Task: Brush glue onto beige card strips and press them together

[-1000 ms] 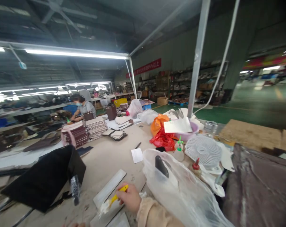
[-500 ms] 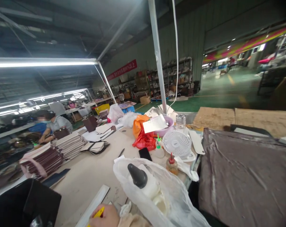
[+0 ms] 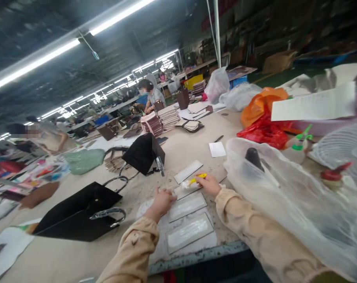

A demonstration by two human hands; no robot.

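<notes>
- Head view: the right hand (image 3: 209, 184) is just left of the clear bag (image 3: 273, 188), its grip clamped on a yellow-handled brush (image 3: 194, 181).
- Left of the clear bag, the brush's pale end is at a strip (image 3: 188, 192); whether it touches cannot be told.
- The left hand (image 3: 163, 201), farther left of the clear bag, has its grip apart, fingertips at the strip's left end.
- Three other strips (image 3: 188, 207) lie on the worktop (image 3: 196, 139), also left of the clear bag.
- Two black bags (image 3: 81, 210) are well left of the clear bag.
- Behind the clear bag is a red bag (image 3: 264, 135).
</notes>
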